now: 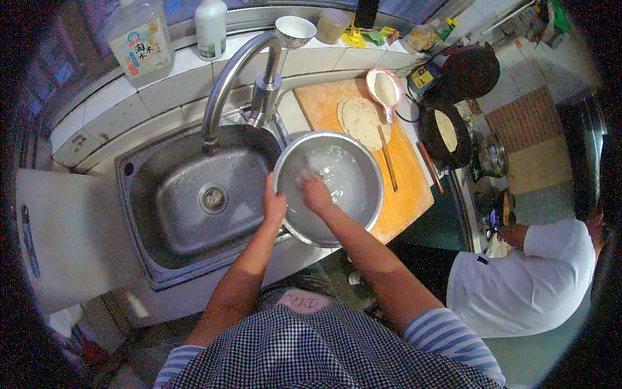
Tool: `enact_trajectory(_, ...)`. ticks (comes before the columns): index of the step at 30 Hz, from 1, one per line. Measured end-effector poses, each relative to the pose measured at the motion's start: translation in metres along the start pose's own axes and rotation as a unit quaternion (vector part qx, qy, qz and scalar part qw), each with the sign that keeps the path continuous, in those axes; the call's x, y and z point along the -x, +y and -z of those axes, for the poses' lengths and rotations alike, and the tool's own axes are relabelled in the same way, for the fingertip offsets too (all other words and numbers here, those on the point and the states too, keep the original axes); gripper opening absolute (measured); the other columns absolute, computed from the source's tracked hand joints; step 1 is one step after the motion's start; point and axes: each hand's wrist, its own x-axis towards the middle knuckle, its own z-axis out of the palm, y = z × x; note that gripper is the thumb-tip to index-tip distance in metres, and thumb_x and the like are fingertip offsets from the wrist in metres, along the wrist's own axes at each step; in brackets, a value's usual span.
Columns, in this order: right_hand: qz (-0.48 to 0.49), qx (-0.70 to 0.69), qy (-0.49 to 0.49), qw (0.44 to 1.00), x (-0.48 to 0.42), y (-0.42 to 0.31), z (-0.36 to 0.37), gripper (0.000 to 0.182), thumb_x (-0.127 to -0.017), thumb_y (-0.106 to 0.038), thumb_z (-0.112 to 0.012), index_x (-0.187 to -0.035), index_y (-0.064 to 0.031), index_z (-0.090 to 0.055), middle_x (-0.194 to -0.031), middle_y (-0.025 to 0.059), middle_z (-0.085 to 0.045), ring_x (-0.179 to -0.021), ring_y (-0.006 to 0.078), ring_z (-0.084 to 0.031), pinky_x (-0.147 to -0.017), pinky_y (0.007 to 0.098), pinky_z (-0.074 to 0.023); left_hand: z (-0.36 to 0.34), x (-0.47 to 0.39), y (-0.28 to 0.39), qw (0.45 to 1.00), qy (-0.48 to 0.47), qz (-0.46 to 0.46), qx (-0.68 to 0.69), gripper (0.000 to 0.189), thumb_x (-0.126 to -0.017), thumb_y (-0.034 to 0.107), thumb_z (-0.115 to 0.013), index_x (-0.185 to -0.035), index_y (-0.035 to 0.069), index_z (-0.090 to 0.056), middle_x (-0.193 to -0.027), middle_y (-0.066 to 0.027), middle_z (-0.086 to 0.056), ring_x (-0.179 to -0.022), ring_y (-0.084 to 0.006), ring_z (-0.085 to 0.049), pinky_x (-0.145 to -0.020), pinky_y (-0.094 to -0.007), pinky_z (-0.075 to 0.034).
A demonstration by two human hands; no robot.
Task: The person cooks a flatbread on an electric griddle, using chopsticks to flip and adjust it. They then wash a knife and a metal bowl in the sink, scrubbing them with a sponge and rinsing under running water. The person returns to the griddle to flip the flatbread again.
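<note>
A wide metal basin point(359, 204) with whitish, glinting water in it stands between the sink and a wooden board, partly over the board. My left hand point(275, 203) grips its left rim. Inside the basin is my right hand point(315, 190), at the water and somewhat blurred; whether its fingers hold anything cannot be told. To the left lies the steel sink point(187, 194) with its drain, below a curved metal faucet point(218, 82). On the wooden board point(408, 194) are round flatbreads point(359, 119), chopsticks point(388, 160) and a pink-rimmed ladle-shaped bowl point(385, 90).
A plastic jug point(141, 48), a white bottle point(211, 29) and a bowl point(295, 30) line the ledge behind the sink. At right, a pan point(432, 133) holds a flatbread. Another person in a white shirt point(520, 287) stands at the stove on the right.
</note>
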Motion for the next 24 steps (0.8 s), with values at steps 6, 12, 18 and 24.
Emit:
enact_trajectory(6, 0.096, 0.042, -0.054, 0.993, 0.043, -0.032, 0.016, 0.032, -0.065, -0.013, -0.051, -0.097, -0.0106, -0.052, -0.100, 0.0130, -0.051, -0.086, 0.0302, -0.049, -0.075, 0.0360, -0.0407, -0.001, -0.004, -0.018, 0.999, 0.020, -0.023, -0.006, 0.054, -0.065, -0.006, -0.041, -0.117, 0.007, -0.033, -0.108, -0.0165, -0.046, -0.101, -0.0269, -0.045, -0.084, -0.0319, -0.034)
enact_trajectory(12, 0.038, -0.018, -0.237, 0.971, 0.075, -0.027, 0.042, 0.030, -0.070, -0.021, -0.050, -0.097, -0.0090, -0.051, -0.096, 0.0132, -0.053, -0.096, 0.0325, -0.044, -0.083, 0.0397, -0.0360, -0.004, -0.002, -0.006, 0.998, 0.040, -0.043, 0.000, 0.053, -0.064, -0.007, -0.041, -0.115, 0.005, -0.035, -0.109, -0.0133, -0.046, -0.100, -0.0233, -0.044, -0.084, -0.0308, -0.034)
enact_trajectory(18, 0.078, 0.006, -0.235, 0.969, 0.112, 0.020, 0.059, 0.036, -0.073, -0.030, -0.047, -0.107, -0.0186, -0.047, -0.105, 0.0063, -0.049, -0.100, 0.0275, -0.043, -0.082, 0.0459, -0.0341, 0.000, -0.004, -0.017, 0.998, 0.053, -0.020, 0.014, 0.057, -0.062, -0.007, -0.042, -0.117, 0.006, -0.034, -0.104, -0.0106, -0.048, -0.092, -0.0204, -0.048, -0.078, -0.0300, -0.038)
enact_trajectory(24, 0.100, 0.272, -0.243, 0.926, 0.099, 0.049, 0.121, 0.035, -0.068, -0.025, -0.048, -0.102, -0.0211, -0.052, -0.112, -0.0025, -0.046, -0.106, 0.0178, -0.039, -0.092, 0.0395, -0.0251, 0.003, -0.002, -0.010, 0.997, 0.016, -0.010, 0.076, 0.057, -0.061, -0.008, -0.042, -0.116, 0.005, -0.035, -0.102, -0.0101, -0.050, -0.089, -0.0199, -0.049, -0.077, -0.0300, -0.039)
